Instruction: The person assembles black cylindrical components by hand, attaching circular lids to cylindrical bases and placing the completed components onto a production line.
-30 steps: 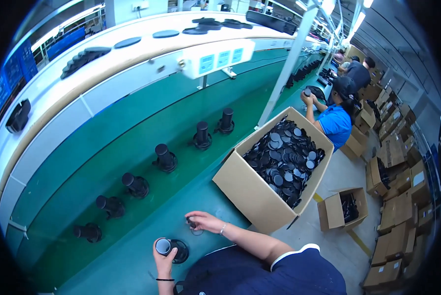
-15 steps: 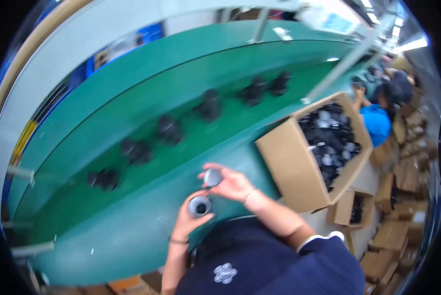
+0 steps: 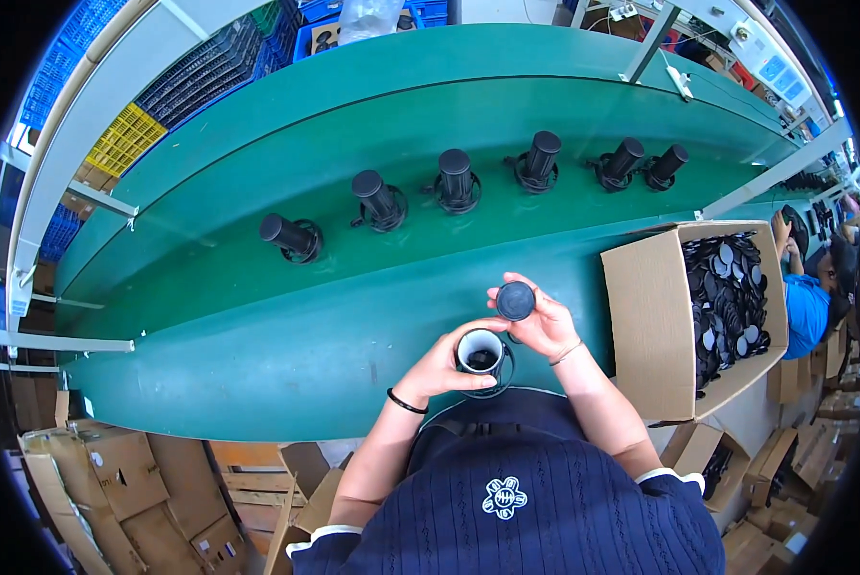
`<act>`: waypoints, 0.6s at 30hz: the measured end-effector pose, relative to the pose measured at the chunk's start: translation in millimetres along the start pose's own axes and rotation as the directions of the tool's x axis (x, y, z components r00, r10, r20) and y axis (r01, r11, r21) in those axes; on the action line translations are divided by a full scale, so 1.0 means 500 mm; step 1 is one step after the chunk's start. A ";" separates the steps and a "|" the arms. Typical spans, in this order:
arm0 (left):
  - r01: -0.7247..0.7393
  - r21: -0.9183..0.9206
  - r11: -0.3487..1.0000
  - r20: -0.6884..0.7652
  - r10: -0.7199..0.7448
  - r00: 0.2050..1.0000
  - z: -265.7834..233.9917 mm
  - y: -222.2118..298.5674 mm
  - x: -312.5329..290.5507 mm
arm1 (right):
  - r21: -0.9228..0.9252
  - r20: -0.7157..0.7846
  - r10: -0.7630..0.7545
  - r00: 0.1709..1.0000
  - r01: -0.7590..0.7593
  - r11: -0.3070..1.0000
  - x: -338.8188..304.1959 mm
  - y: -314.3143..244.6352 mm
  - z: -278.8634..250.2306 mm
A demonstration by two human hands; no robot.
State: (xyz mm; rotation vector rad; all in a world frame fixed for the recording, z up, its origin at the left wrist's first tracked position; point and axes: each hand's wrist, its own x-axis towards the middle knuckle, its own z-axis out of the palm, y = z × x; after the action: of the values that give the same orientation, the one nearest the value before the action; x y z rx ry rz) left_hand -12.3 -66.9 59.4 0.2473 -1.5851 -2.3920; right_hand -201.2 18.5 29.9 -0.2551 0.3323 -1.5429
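Note:
My left hand (image 3: 436, 369) is wrapped round a dark cylindrical housing (image 3: 479, 341), its open mouth turned up. The inner wall is pale grey, and something black sits down inside. A black ring-like part shows beside the housing, partly behind my fingers. In my right hand (image 3: 550, 330), pinched at its edge, is a round black cap (image 3: 515, 301). The cap is held just beyond and to the right of the housing, apart from its mouth. Both hands are over the near edge of the green work surface (image 3: 353, 355).
On the green belt (image 3: 420, 240) stand several black cylinders with ringed bases (image 3: 455, 177). To my right, an open carton (image 3: 645, 331) holds many black discs (image 3: 727, 297). A co-worker in a blue top (image 3: 805, 311) is beyond it. Flattened cardboard (image 3: 123, 479) leans at lower left.
My view has swung round and sharpened, so the scene sits differently in the picture. The cap showed a pale face before and now shows a dark one. Both hands keep their holds.

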 end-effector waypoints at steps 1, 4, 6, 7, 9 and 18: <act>-0.009 0.019 1.000 0.005 0.008 1.000 0.001 0.000 -0.001 | -0.011 0.005 0.001 1.000 -0.001 1.000 -0.001 0.000 0.001; -0.025 0.057 0.998 0.019 0.024 1.000 0.004 0.002 -0.006 | -0.031 0.017 0.001 1.000 0.000 1.000 -0.008 0.003 0.011; -0.013 0.012 1.000 0.016 0.013 1.000 0.011 0.011 -0.004 | -0.119 0.007 -0.052 0.999 0.052 0.992 -0.011 0.008 0.024; -0.007 -0.010 1.000 0.014 0.007 1.000 0.015 0.015 -0.003 | -0.161 0.004 -0.078 0.997 0.078 0.984 -0.013 0.009 0.027; -0.004 -0.009 1.000 0.004 0.004 1.000 0.020 0.021 0.001 | -0.199 0.022 -0.093 0.995 0.096 0.975 -0.014 0.008 0.024; -0.019 0.363 0.932 0.093 -0.016 0.995 0.001 0.031 0.009 | -0.349 -0.205 0.277 0.939 -0.335 0.875 -0.052 -0.033 0.001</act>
State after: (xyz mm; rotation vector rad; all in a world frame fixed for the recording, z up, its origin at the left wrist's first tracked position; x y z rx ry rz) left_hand -14.9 -73.5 74.0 0.2033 -2.0681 -2.1188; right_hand -216.0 44.3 37.7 -0.3716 0.7597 -1.1739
